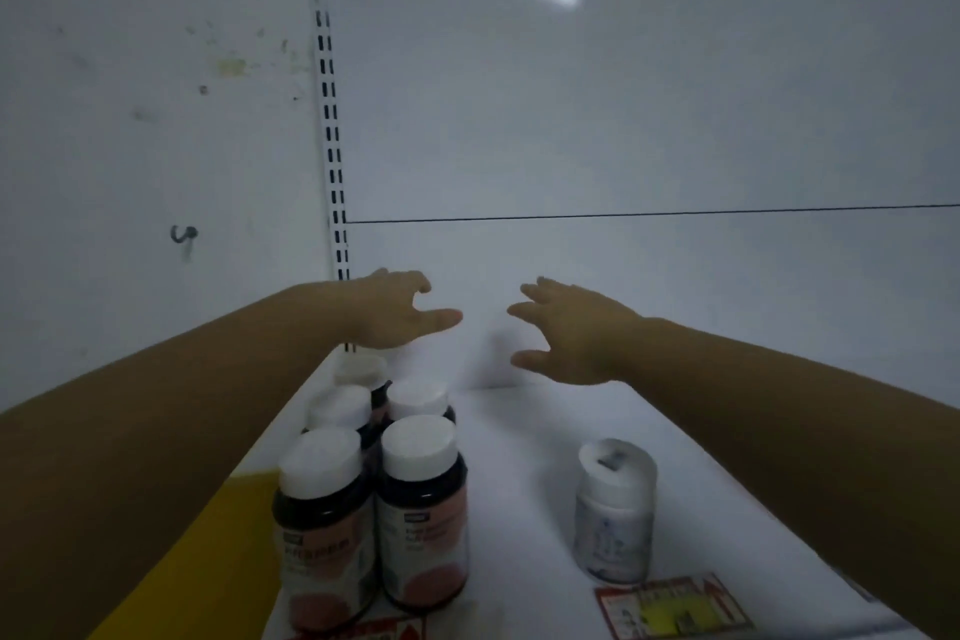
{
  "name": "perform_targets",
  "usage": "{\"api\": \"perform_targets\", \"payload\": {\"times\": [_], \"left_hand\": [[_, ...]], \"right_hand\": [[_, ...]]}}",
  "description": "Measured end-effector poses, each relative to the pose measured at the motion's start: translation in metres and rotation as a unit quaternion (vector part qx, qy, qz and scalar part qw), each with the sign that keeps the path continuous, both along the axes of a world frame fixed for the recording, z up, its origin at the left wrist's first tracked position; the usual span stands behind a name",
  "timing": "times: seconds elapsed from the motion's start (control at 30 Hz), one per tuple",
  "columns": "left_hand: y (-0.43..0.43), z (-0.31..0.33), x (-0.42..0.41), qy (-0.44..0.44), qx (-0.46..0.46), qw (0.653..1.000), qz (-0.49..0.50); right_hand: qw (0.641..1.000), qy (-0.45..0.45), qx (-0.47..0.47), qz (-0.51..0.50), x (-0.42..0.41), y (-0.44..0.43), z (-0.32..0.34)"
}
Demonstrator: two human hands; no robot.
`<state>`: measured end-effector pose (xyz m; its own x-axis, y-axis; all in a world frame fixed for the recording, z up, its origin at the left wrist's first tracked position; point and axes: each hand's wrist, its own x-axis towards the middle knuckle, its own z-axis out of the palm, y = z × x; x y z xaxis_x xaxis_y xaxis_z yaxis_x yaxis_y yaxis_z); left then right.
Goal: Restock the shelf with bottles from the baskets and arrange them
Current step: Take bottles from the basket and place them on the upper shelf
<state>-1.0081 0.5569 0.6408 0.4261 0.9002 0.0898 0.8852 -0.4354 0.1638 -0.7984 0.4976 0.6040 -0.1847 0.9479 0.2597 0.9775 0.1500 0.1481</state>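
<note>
Bottles (421, 509) crowd the shelf (519, 457) — left hand (395, 312), right hand (576, 333) above, fingers (441, 318) wide, empty.

You face a smudged white wall panel (623, 94); a slotted upright rail (332, 146) runs down it; a red-and-yellow price tag (672, 608) sits low right; a yellow surface (208, 561) shows low left.

Two bare forearms fill the lower left and lower right of the frame, uncovered from the edges up to the wrists. The left hand (392, 312) and right hand (574, 334), near centre, are likewise bare and slightly blurred.
</note>
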Motion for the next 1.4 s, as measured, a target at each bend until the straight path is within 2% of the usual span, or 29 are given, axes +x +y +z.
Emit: {"api": "perform_targets", "payload": {"times": [0.1,0.27,0.4,0.6,0.7,0.8,0.93,1.0,1.1,1.3,1.4], "left_hand": [[-0.026,0.016,0.045,0.043,0.052,0.996,-0.053],[-0.075,0.013,0.132,0.076,0.049,0.991,-0.096],[-0.127,0.010,0.219,0.060,0.079,0.982,-0.163],[-0.221,-0.014,0.365,0.034,0.072,0.954,-0.288],[-0.274,-0.037,0.430,-0.031,0.052,0.932,-0.357],[-0.332,-0.082,0.491,-0.076,0.039,0.891,-0.445],[-0.387,-0.157,0.558,-0.020,-0.059,0.852,-0.520],[-0.387,-0.190,0.581,-0.002,-0.102,0.849,-0.519],[-0.363,-0.233,0.609,0.019,-0.134,0.871,-0.472],[-0.304,-0.297,0.660,-0.001,-0.197,0.901,-0.386],[-0.284,-0.320,0.682,-0.021,-0.239,0.900,-0.364]], "right_hand": [[1.000,0.011,0.000,-0.025,0.040,-0.027,0.006],[0.999,-0.002,0.021,-0.045,0.116,-0.108,0.003],[0.995,0.014,0.005,-0.102,0.191,-0.190,-0.001],[0.980,0.030,0.002,-0.196,0.306,-0.320,-0.025],[0.967,0.047,0.004,-0.251,0.357,-0.387,-0.042],[0.952,0.051,0.005,-0.303,0.402,-0.447,-0.062],[0.926,0.073,-0.047,-0.367,0.452,-0.493,-0.105],[0.914,0.092,-0.064,-0.390,0.473,-0.501,-0.130],[0.902,0.116,-0.096,-0.406,0.505,-0.497,-0.170],[0.890,0.163,-0.162,-0.394,0.563,-0.461,-0.239],[0.881,0.191,-0.185,-0.390,0.591,-0.439,-0.259]]}}
